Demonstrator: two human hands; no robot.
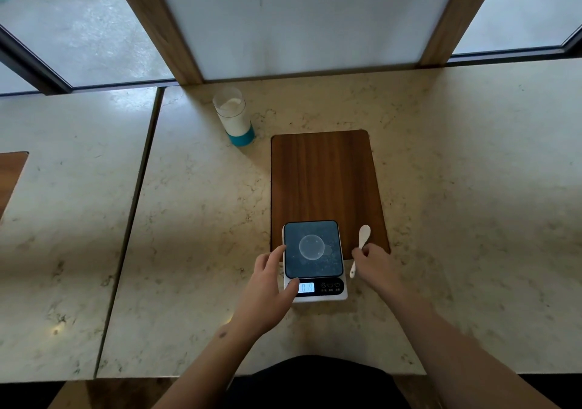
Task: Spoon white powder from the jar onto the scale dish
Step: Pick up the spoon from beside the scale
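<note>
A white digital scale (pixel 315 260) with a dark top sits at the near end of a wooden board, its display lit. A small clear round dish (pixel 311 247) rests on the scale's top. My left hand (pixel 271 289) grips the scale's left side, thumb on its front left corner. A white spoon (pixel 361 245) lies just right of the scale, and my right hand (pixel 374 264) is closed on its handle. The open jar (pixel 234 117), clear with a teal base and partly filled with white powder, stands far back left on the counter.
The wooden board (pixel 327 182) lies on a marble counter (pixel 195 219). A seam (pixel 132 213) splits the counter at left. A frosted panel with wooden posts (pixel 302 24) rises behind. The counter's front edge runs close to my body.
</note>
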